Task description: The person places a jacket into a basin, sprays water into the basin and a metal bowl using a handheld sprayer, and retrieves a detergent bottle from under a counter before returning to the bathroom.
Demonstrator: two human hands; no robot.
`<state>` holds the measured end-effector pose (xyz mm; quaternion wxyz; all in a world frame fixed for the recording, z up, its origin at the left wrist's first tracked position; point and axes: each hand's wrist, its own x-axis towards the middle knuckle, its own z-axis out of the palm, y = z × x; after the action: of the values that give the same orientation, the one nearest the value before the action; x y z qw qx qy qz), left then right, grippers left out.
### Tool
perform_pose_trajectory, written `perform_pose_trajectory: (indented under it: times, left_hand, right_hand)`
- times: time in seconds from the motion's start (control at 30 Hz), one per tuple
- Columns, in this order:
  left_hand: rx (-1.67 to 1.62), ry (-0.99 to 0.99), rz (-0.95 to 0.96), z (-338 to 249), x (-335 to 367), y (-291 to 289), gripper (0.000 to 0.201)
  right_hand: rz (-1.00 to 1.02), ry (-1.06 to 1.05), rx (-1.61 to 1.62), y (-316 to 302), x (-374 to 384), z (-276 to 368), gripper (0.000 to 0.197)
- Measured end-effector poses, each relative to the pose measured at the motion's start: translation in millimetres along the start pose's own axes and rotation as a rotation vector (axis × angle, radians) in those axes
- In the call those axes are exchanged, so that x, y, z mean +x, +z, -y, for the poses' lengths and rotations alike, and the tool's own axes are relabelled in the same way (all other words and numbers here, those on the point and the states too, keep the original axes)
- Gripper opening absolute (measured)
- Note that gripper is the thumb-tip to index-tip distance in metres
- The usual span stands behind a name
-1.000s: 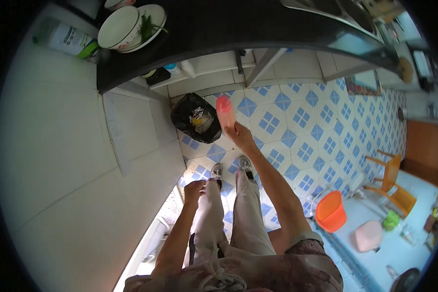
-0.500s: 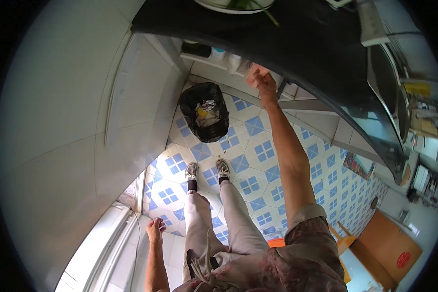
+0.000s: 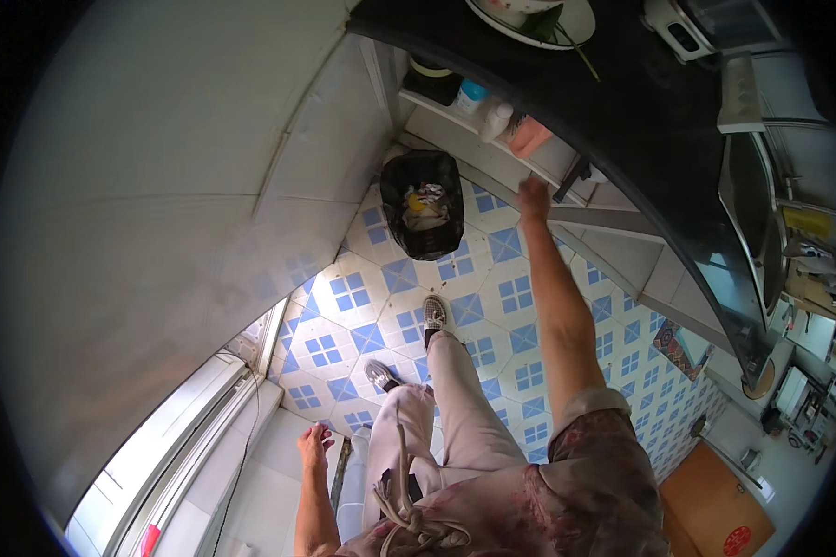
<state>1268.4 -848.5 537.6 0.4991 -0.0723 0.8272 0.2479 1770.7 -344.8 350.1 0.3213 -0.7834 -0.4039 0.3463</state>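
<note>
My right arm reaches down to the lower cabinet, where my right hand point(image 3: 533, 199) is below the shelf edge, fingers curled in like a fist, and nothing shows in it. Just above it, a folded pink thing point(image 3: 529, 136), perhaps a cloth or soft pack, sits on the cabinet shelf point(image 3: 464, 118), apart from the hand. Beside it stand a white bottle point(image 3: 496, 122) and a blue-and-white container point(image 3: 471, 94). My left hand point(image 3: 314, 446) hangs low near the white ledge, fingers curled; a pale bit shows at the fingertips, too small to name.
A black-lined trash bin point(image 3: 392, 200) with refuse stands by the cabinet. The dark countertop point(image 3: 613, 102) overhangs the shelf and carries a white basin point(image 3: 581, 20) with green leaves. A large pale panel point(image 3: 186, 204) rises at the left. Blue-and-white tiles point(image 3: 409, 278) cover the floor.
My right hand has let go of the pink thing, which now rests on the shelf, and drawn back toward me. My feet have shifted, one stepping back, and the view has turned.
</note>
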Motion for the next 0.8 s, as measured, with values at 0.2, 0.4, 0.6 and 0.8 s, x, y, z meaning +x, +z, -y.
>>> perform_pose_trajectory:
  times: [0.2,0.4,0.6,0.8]
  left_hand:
    - [-0.187,0.043,0.1,-8.1,3.8,-17.3,0.018]
    - [-0.443,0.029,0.083,32.9,20.7,-98.9,0.016]
    - [-0.615,-0.005,0.095,74.5,29.3,-168.3,0.014]
    - [-0.778,0.002,0.04,113.3,44.8,-229.3,0.013]
  right_hand:
    - [0.525,0.002,-0.227,-24.3,-200.4,-107.0,0.025]
    - [0.592,0.347,-0.327,-70.4,-406.7,-115.9,0.025]
    - [0.623,0.424,-0.38,-101.4,-487.3,-77.4,0.019]
    - [0.701,0.174,-0.636,-65.4,-508.5,-25.8,0.024]
